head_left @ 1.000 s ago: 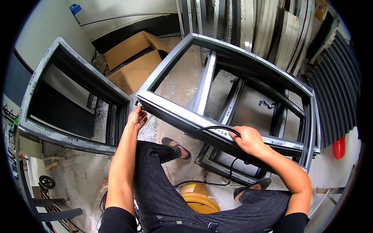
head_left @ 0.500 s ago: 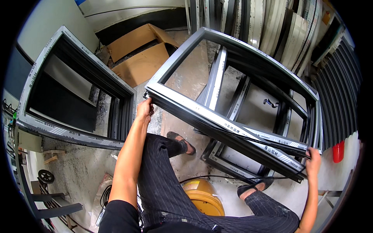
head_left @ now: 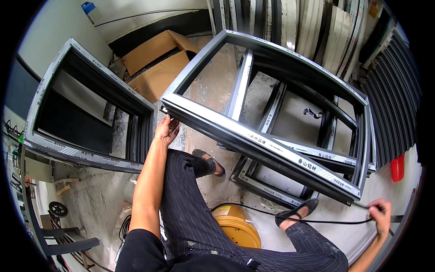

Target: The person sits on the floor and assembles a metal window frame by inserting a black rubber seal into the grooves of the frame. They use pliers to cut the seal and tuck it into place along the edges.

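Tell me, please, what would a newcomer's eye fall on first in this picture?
Probably the large silver-and-black frame filling the centre and right, with the left hand at its near left corner. Next might be the yellow bucket between the person's legs, and the thin black cord stretching leftward from the right hand at lower right.

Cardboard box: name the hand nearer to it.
Left. The left hand is on the near side of the cardboard box, by the left corner of the window frame; the right hand is much farther right, gripping a thin black strip.
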### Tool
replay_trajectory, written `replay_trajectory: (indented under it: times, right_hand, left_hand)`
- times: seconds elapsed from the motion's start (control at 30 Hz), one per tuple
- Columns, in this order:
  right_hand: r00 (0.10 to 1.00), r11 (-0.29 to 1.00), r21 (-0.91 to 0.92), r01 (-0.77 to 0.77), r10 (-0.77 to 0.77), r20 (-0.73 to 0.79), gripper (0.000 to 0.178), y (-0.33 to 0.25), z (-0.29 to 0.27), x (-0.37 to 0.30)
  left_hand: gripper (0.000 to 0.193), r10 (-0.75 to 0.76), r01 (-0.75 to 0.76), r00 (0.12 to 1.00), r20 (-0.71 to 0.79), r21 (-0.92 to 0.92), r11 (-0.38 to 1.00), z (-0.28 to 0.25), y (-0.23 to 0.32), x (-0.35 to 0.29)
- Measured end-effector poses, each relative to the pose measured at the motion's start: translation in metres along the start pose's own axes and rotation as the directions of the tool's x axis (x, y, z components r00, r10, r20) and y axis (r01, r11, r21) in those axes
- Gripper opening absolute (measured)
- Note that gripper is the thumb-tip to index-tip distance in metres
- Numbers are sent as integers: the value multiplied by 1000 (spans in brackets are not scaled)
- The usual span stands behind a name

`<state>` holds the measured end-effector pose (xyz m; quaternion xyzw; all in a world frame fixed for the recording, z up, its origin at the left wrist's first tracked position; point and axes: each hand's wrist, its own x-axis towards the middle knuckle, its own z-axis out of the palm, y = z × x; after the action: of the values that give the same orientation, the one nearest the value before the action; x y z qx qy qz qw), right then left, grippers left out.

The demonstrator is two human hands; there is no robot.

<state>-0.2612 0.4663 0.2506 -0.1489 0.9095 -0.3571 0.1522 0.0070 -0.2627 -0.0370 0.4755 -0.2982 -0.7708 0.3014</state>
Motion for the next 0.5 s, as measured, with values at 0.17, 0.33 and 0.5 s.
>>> replay_trajectory:
  times: [0.17, 0.33, 0.5]
  right_hand:
    - [614, 956, 280, 85, -271, 741, 31, 13, -14, -7]
    - [424, 671, 735, 94, -695, 581, 34, 70, -24, 7]
    - [926, 870, 485, -87, -109, 362, 37, 52, 7, 9]
  left_hand:
    - [25, 22, -21, 1000, 19, -52, 998, -2, 2, -1]
    - [21, 109, -89, 980, 165, -125, 988, -1, 4, 13]
    - [20, 293, -272, 946, -136, 152, 950, 18, 3, 13]
